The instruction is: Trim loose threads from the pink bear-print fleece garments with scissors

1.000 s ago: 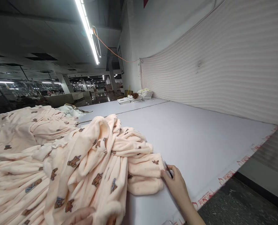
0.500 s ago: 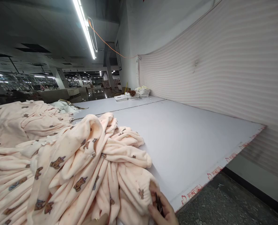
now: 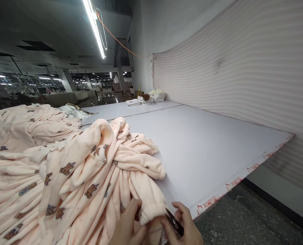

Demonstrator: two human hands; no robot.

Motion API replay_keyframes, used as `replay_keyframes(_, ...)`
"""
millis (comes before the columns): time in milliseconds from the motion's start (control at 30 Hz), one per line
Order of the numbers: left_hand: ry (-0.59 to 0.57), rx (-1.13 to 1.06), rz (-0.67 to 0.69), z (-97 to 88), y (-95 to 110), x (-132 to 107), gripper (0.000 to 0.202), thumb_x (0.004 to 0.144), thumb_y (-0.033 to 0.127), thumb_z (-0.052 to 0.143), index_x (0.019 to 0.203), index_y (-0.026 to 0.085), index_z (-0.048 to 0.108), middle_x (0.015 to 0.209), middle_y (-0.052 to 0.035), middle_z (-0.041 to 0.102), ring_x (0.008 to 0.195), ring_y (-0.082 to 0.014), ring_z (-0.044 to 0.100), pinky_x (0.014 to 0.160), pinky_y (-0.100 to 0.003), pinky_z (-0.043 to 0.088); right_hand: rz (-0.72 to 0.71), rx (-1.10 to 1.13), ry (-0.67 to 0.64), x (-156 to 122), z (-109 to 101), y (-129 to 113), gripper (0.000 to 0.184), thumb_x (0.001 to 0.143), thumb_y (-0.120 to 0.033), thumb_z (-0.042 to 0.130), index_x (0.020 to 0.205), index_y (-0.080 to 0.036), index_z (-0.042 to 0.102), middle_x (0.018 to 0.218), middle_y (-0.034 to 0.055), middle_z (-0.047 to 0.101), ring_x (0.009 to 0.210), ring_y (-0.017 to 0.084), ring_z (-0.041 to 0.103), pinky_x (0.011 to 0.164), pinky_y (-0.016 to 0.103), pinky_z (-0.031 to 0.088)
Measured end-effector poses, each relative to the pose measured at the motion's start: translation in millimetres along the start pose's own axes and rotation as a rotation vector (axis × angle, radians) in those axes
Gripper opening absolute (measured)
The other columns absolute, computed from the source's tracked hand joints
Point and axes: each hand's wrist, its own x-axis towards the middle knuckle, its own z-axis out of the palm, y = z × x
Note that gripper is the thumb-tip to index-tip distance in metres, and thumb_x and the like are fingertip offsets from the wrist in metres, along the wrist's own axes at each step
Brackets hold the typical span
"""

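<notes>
Watching the head feed. Left hand [image 3: 128,224] is coming in from the bottom edge, fingers curling, thumb and index closing around the near side of a sleeve end on the peach fleece garment [image 3: 90,177] — a pinch grip as far as I'm seeing, exact contact hiding in the folds. Right hand [image 3: 185,228] is sitting just right of it, clamping black snips [image 3: 175,223] in the palm side, tips pointing up and left toward the sleeve cuff [image 3: 153,211]. Its thumb is resting at the cuff's right edge; the index is bending above the snips and standing apart from the cloth. I can't tell whether the snip blades are parting or meeting. The two hands are flanking the cuff, not touching each other.

Garment is lying in a bunched pile on the left and near part of the tabletop [image 3: 212,143], brown bear prints showing, sleeve end hanging toward me near the front edge. More fleece of the same print [image 3: 31,124] is heaping up behind it on the left, with crumpled white material [image 3: 72,110] just beyond. At the far end, white stacks [image 3: 157,96] are sitting by the wall, a brown tangle [image 3: 145,97] beside them. Striped sheeting [image 3: 233,81] is covering the wall on the right.
</notes>
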Motion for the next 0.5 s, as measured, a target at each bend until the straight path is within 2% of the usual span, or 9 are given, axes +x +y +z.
replay_keyframes(67, 0.125, -0.003, 0.049, -0.6, 3, -5, 0.023, 0.078, 0.025, 0.052, 0.100, 0.020, 0.052, 0.087, -0.0045, 0.057, 0.078, -0.0203, 0.054, 0.072, -0.031, 0.047, -0.120, -0.022, -0.031, 6, -1, -4, 0.024, 0.079, -0.039, 0.058, 0.098, -0.025, 0.063, 0.077, 0.0023, 0.067, 0.067, 0.020, 0.066, 0.054, 0.023, 0.051)
replay_keyframes(133, 0.260, -0.001, 0.100, -2.4, 7, -7, 0.032, 0.078, 0.024, 0.052, 0.110, 0.021, 0.052, 0.102, -0.0082, 0.056, 0.090, -0.0224, 0.055, 0.080, -0.034, 0.046, -0.205, 0.026, -0.055, 10, 2, -8, 0.018, 0.082, -0.031, 0.051, 0.094, -0.024, 0.062, 0.079, 0.0025, 0.066, 0.067, 0.018, 0.064, 0.057, 0.023, 0.050)
replay_keyframes(167, 0.280, -0.026, 0.116, -3.6, 8, -7, 0.035, 0.078, 0.024, 0.053, 0.113, 0.022, 0.054, 0.109, -0.0094, 0.055, 0.097, -0.0236, 0.054, 0.085, -0.035, 0.044, -0.225, 0.049, -0.046, 12, 4, -11, 0.018, 0.082, -0.029, 0.050, 0.095, -0.024, 0.061, 0.080, 0.0027, 0.065, 0.067, 0.017, 0.064, 0.058, 0.022, 0.050)
replay_keyframes(200, 0.250, -0.083, 0.106, -4.9, 10, -6, 0.034, 0.078, 0.025, 0.054, 0.112, 0.022, 0.057, 0.112, -0.0098, 0.055, 0.101, -0.0247, 0.054, 0.088, -0.036, 0.043, -0.231, 0.061, -0.027, 13, 6, -14, 0.018, 0.083, -0.029, 0.050, 0.096, -0.023, 0.060, 0.080, 0.0029, 0.065, 0.068, 0.017, 0.063, 0.060, 0.023, 0.050)
replay_keyframes(233, 0.172, -0.180, 0.067, -6.4, 11, -4, 0.031, 0.079, 0.028, 0.055, 0.108, 0.022, 0.062, 0.111, -0.0097, 0.057, 0.102, -0.0256, 0.054, 0.089, -0.037, 0.043, -0.225, 0.057, -0.005, 15, 8, -17, 0.016, 0.084, -0.030, 0.050, 0.096, -0.023, 0.058, 0.079, 0.0029, 0.064, 0.068, 0.018, 0.063, 0.061, 0.023, 0.050)
replay_keyframes(300, -0.039, -0.471, -0.083, -9.7, 15, 1, 0.028, 0.080, 0.035, 0.055, 0.099, 0.019, 0.068, 0.101, -0.0091, 0.063, 0.097, -0.0263, 0.058, 0.086, -0.037, 0.044, -0.188, 0.006, 0.025, 20, 9, -25, 0.011, 0.085, -0.033, 0.052, 0.089, -0.024, 0.055, 0.075, 0.0023, 0.063, 0.067, 0.019, 0.062, 0.062, 0.025, 0.049)
replay_keyframes(367, -0.175, -0.769, -0.231, -13.5, 21, 7, 0.033, 0.081, 0.039, 0.055, 0.101, 0.017, 0.069, 0.095, -0.0093, 0.068, 0.096, -0.0274, 0.060, 0.089, -0.039, 0.043, -0.159, -0.075, -0.009, 26, 10, -32, 0.008, 0.084, -0.032, 0.053, 0.082, -0.025, 0.053, 0.072, 0.0011, 0.061, 0.066, 0.019, 0.061, 0.061, 0.026, 0.047)
replay_keyframes(433, -0.201, -0.974, -0.306, -17.6, 26, 10, 0.034, 0.082, 0.037, 0.055, 0.104, 0.015, 0.069, 0.098, -0.0102, 0.070, 0.104, -0.0290, 0.058, 0.096, -0.041, 0.039, -0.151, -0.122, -0.107, 31, 10, -38, 0.006, 0.083, -0.027, 0.051, 0.079, -0.025, 0.054, 0.073, 0.0007, 0.060, 0.066, 0.019, 0.060, 0.059, 0.026, 0.045)
replay_keyframes(500, -0.181, -1.094, -0.348, -21.4, 31, 11, 0.032, 0.082, 0.033, 0.055, 0.104, 0.014, 0.070, 0.101, -0.0104, 0.071, 0.109, -0.0296, 0.056, 0.100, -0.042, 0.036, -0.140, -0.068, -0.224, 33, 9, -41, 0.008, 0.081, -0.025, 0.052, 0.080, -0.025, 0.060, 0.078, 0.0013, 0.062, 0.071, 0.019, 0.061, 0.062, 0.025, 0.046)
